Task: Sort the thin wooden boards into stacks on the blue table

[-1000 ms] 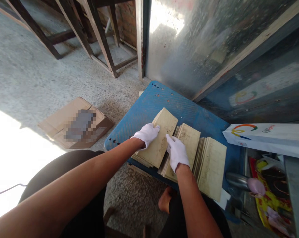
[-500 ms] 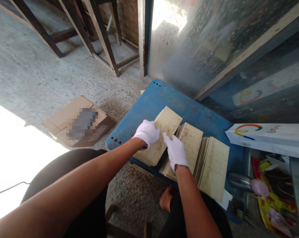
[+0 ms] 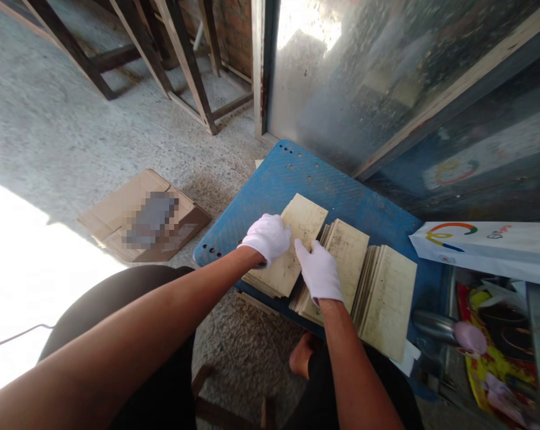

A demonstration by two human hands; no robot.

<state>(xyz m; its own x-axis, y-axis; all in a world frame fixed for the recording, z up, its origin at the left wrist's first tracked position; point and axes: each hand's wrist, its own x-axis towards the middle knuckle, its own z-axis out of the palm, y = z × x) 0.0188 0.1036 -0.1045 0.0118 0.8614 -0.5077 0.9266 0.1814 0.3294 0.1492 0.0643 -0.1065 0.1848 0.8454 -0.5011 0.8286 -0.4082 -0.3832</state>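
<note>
Three stacks of thin, pale wooden boards lie side by side on a blue plastic table (image 3: 341, 186). On the left stack, my left hand (image 3: 267, 237), in a white glove, grips the left edge of the top wooden board (image 3: 306, 216) with curled fingers. My right hand (image 3: 320, 272), gloved too, has its thumb and finger at that board's right edge, over the gap beside the middle stack (image 3: 350, 242); its other fingers are partly hidden. Dark smudges mark the middle stack. The right stack (image 3: 390, 298) stands apart from both hands.
A white paper bag (image 3: 489, 248) lies at the table's right end, near a metal flask (image 3: 435, 325) with a pink top. Flattened cardboard (image 3: 109, 209) with a blurred-out object lies on the floor. A glass-panelled door (image 3: 324, 89) borders the table's far side.
The top board on the left stack has turned slightly, its near end swinging right. Both hands stay at its edges. The view has shifted a little.
</note>
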